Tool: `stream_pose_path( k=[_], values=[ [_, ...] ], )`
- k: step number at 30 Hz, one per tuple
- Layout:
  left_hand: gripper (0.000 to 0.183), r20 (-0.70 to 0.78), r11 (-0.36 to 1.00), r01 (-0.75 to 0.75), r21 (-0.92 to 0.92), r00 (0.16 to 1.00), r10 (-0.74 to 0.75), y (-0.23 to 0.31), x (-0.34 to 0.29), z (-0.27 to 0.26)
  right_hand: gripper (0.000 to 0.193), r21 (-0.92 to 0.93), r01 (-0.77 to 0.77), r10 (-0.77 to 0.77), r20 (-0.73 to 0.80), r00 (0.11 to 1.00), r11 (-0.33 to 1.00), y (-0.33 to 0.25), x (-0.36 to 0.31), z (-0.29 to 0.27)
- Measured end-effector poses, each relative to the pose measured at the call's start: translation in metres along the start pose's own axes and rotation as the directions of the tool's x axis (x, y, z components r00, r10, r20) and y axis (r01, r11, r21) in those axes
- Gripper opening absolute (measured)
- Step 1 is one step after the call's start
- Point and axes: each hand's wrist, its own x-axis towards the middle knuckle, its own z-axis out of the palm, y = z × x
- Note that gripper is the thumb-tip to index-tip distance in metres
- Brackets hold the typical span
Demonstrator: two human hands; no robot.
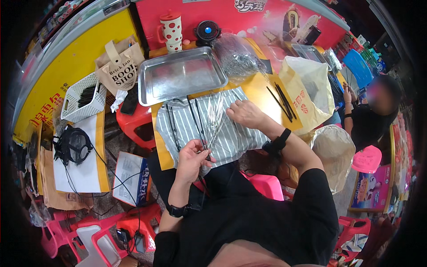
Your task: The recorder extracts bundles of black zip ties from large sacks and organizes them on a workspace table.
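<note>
Black T-shirt (262, 222) nearest; above the desk (257, 89)'s striped cloth (238, 142), the left hand (192, 155) pinches thin black strips (201, 124); the right hand (243, 113) curls beside clear film (215, 116), grip unclear.

I can count two metal trays, and taking the large tray (182, 78) as my landmark, one dotted tumbler (171, 32) and one black fan (207, 32) stand by its far edge, with one white basket (71, 109) and one dark phone (130, 103) to its left. To its right are the smaller tray (309, 53), two cream bags (293, 84) and one co-worker (372, 120). Nearer than it, I see one striped cloth (235, 140) and the worker's two hands, left hand (191, 155) and right hand (249, 115), while the dark rods (284, 102) overlap too much to number.
</note>
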Motion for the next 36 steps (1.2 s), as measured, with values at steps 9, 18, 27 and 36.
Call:
stream_pose_path(
  k=[9, 18, 27, 36],
  values=[
    [0.022, -0.005, 0.999, -0.024, 0.045, 1.000, 0.024, -0.010, 0.002, 0.001, 0.008, -0.202, -0.073, 0.084, 0.047, 0.995, 0.977, 0.000, -0.007, -0.045],
    [0.022, 0.004, 0.999, -0.010, 0.038, 1.000, 0.010, -0.009, 0.003, 0.000, 0.012, -0.226, -0.052, 0.030, -0.100, 0.995, 0.973, -0.009, -0.005, -0.073],
    [0.023, -0.013, 1.000, -0.027, 0.011, 1.000, 0.027, -0.014, 0.008, -0.009, 0.008, 0.041, -0.116, 0.120, -0.124, 0.985, 0.992, 0.001, -0.003, -0.044],
    [0.025, -0.030, 1.000, -0.013, 0.021, 0.999, 0.013, -0.017, 0.012, -0.013, 0.017, 0.713, -0.162, 0.320, -0.092, 0.943, 0.682, -0.002, -0.009, 0.003]
  ],
)
